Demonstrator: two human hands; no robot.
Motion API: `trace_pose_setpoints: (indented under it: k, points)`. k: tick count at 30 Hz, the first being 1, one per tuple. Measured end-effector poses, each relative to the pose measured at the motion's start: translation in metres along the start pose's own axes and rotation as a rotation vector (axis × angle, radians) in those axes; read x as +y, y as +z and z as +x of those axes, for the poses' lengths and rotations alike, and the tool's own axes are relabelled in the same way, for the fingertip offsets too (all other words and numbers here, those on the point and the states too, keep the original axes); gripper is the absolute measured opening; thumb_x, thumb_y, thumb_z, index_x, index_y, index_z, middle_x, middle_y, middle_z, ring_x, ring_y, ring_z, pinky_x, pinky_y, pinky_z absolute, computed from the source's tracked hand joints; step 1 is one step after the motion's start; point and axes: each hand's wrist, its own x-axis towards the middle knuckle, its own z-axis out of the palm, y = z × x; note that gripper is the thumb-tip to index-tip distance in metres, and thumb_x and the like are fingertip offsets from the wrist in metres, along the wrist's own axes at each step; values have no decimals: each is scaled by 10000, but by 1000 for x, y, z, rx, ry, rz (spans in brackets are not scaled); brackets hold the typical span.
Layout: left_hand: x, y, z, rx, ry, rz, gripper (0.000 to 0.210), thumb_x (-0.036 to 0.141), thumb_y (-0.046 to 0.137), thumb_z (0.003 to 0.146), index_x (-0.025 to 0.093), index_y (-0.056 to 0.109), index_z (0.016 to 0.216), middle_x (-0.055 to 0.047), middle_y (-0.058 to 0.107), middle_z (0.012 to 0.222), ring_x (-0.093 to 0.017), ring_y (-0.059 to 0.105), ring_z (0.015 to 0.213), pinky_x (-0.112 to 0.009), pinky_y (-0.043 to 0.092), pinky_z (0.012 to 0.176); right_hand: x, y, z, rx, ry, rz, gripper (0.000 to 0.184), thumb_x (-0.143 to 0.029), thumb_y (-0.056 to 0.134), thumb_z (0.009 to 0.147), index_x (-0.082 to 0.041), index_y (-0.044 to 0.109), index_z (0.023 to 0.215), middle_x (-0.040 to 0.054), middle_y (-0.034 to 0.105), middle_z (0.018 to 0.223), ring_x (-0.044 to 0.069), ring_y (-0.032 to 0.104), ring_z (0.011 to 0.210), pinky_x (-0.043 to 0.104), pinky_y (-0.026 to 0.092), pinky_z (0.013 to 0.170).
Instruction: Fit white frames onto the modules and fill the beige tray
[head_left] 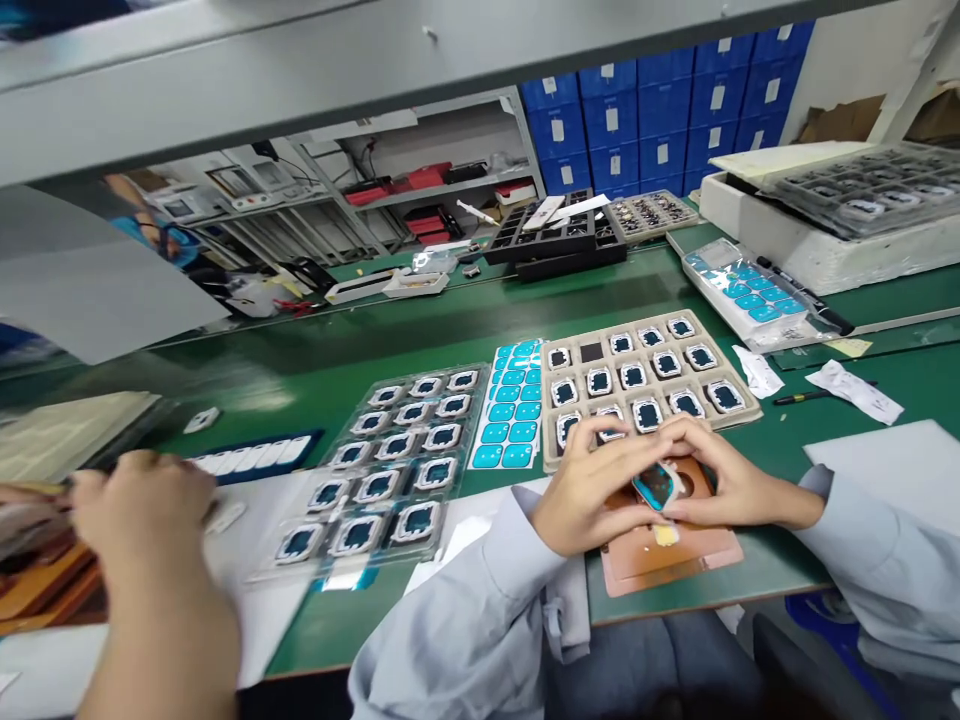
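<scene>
My left hand (589, 490) and my right hand (724, 470) meet low at the right of centre, fingers closed around the edges of a small watch-like housing (654, 487). Its face is dark and glossy with a blue edge, and its far side is hidden by fingers. Beneath the hands lies an orange-brown pad (675, 560) bearing a small yellow piece (664, 535). Just beyond them is a beige tray (739, 415) of similar rounded-square housings. A sheet of blue film stickers (517, 410) lies against the tray's left side.
A clear tray (349, 530) of housings stands to the left. At far left, a co-worker's hand (146, 510) is over orange-brown blocks. Crumpled white papers (855, 392), a pen (795, 397) and a box of blue stickers (750, 290) are at right. A grey beam (420, 60) crosses above.
</scene>
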Motion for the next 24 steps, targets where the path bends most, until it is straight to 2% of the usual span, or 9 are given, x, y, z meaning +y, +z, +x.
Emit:
trace_pose_setpoints:
  k: [3, 6, 8, 11, 13, 15, 17, 21, 24]
  points:
    - [-1, -3, 2, 9, 103, 0, 570, 399, 630, 927, 290, 438, 1453, -61, 729, 1104, -215, 592, 1037, -368, 480, 893, 0, -2, 0, -5, -34, -53, 423, -488, 665, 913, -257, 517, 1234, 79, 583, 1135, 242, 579, 1082, 392, 489, 934]
    - [-7, -5, 0, 91, 61, 8, 511, 395, 632, 928, 264, 496, 1402, -93, 694, 1162, -202, 634, 1021, -349, 533, 859, 7, -7, 1, 116, 1, -85, 356, -460, 622, 953, -289, 561, 1260, 72, 600, 1184, 246, 580, 1127, 386, 484, 951]
    - [-20, -9, -5, 174, -99, 74, 445, 399, 651, 916, 238, 572, 1324, -103, 676, 1159, -206, 648, 1050, -358, 551, 889, 18, -12, 3, 257, 44, -129, 248, -427, 597, 971, -295, 613, 1180, 53, 640, 1136, 246, 598, 1094, 390, 485, 935]
    - [-52, -16, -7, 246, -439, 193, 259, 379, 681, 889, 203, 702, 1078, -98, 666, 1114, -206, 660, 1046, -340, 580, 865, 32, -19, 8, 408, 48, -200, 142, -378, 591, 968, -258, 641, 1025, 43, 688, 997, 240, 634, 968, 381, 510, 846]
    - [-79, -18, 0, 182, -628, 259, 179, 352, 716, 849, 201, 733, 942, -83, 669, 1064, -199, 673, 995, -317, 595, 810, 38, -22, 10, 439, 27, -253, 116, -343, 585, 962, -241, 638, 968, 43, 696, 932, 235, 639, 909, 372, 519, 799]
    - [-104, -15, 14, 112, -709, 296, 157, 329, 742, 818, 199, 744, 906, -80, 672, 1024, -214, 675, 990, -343, 596, 840, 41, -25, 11, 438, 18, -294, 107, -321, 575, 956, -238, 639, 937, 42, 697, 898, 234, 634, 893, 371, 521, 791]
    - [-122, -7, 29, 52, -753, 326, 177, 326, 714, 841, 188, 747, 947, -98, 669, 1064, -240, 664, 1053, -392, 567, 943, 43, -26, 12, 424, 17, -303, 110, -314, 569, 948, -240, 641, 910, 39, 694, 872, 234, 628, 882, 371, 522, 785]
    - [-131, 14, 48, -172, -835, 358, 341, 363, 571, 937, 160, 687, 1186, -158, 608, 1332, -313, 549, 1299, -504, 394, 1153, 42, -27, 10, 398, 9, -300, 115, -307, 562, 938, -238, 645, 901, 47, 687, 849, 240, 621, 861, 375, 522, 762]
    - [-125, 19, 48, -371, -861, 339, 571, 488, 472, 971, 191, 464, 1458, -143, 441, 1541, -358, 280, 1501, -612, 175, 1226, 42, -28, 9, 381, 6, -296, 124, -299, 554, 942, -232, 650, 900, 52, 679, 837, 236, 618, 839, 370, 518, 749]
